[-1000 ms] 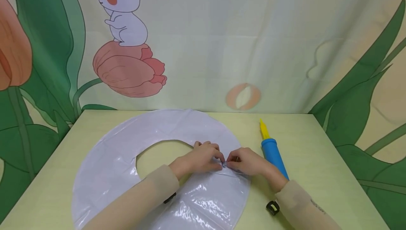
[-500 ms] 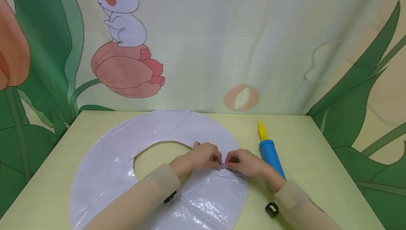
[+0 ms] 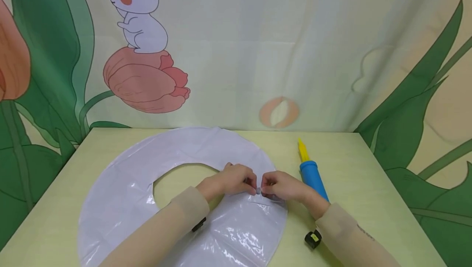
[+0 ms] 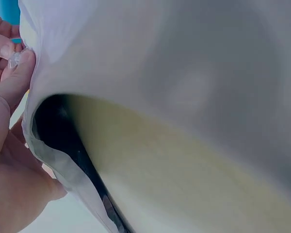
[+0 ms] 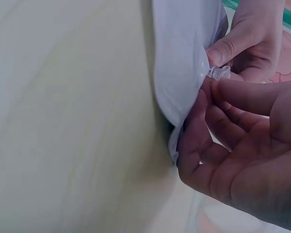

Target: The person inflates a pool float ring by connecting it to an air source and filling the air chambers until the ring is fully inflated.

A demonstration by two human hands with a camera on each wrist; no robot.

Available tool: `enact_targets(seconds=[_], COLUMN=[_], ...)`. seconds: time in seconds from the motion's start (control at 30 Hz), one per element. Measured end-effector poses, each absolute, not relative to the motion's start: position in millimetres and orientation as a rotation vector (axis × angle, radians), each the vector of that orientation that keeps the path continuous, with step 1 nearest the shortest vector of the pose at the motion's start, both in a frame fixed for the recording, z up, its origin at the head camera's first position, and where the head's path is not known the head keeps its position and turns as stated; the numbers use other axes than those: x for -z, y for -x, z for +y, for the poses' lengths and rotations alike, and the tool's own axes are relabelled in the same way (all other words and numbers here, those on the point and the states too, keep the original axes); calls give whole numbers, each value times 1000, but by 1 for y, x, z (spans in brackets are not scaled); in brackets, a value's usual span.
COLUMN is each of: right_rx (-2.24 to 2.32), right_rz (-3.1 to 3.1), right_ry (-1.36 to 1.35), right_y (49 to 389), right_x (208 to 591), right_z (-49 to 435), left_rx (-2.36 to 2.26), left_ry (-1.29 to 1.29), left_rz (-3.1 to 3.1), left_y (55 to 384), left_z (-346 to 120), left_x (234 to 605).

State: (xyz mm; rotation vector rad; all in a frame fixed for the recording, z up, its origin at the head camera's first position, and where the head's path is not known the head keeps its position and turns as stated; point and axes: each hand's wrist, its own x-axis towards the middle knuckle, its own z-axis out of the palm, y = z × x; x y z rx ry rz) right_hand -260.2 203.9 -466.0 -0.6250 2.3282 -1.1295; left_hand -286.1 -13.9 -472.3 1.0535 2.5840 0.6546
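Note:
A pale lavender-white, flat inflatable swim ring [image 3: 125,189] lies on the table, its round hole left of my hands. A clear plastic air valve [image 5: 219,73] stands up from its right side. My left hand [image 3: 236,180] pinches the valve from the left, with its thumb at the valve's base in the right wrist view. From the right, my right hand [image 3: 283,185] pinches the same valve between thumb and fingers. The fingertips partly hide the valve. In the left wrist view, the ring's film sags in front of the camera and covers much of the picture.
A blue hand pump [image 3: 313,179] with a yellow nozzle lies right of the ring, partly behind my right forearm. A small black device [image 3: 312,239] shows beside the right sleeve. The pale yellow table [image 3: 368,185] ends at a printed cloth backdrop [image 3: 228,54].
Both hands stay at the valve, with small shifts of the fingers; the left fingers look more curled now. The whole view has drifted slightly. The ring and pump lie as before.

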Motion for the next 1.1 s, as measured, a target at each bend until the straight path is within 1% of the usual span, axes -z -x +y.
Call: enact_targets(seconds=[0.37, 0.7, 1.1], right_rx=[1237, 1230, 1211], right_rz=[2239, 2227, 2331], right_ry=[489, 485, 547], right_y=[260, 263, 259], right_x=[460, 465, 463], right_z=[205, 208, 216], left_rx=[-617, -680, -647], left_ry=[-1068, -1006, -1028], left_rz=[2584, 2560, 2548], left_y=[288, 284, 281], left_z=[-17, -18, -18], left_x=[468, 468, 465])
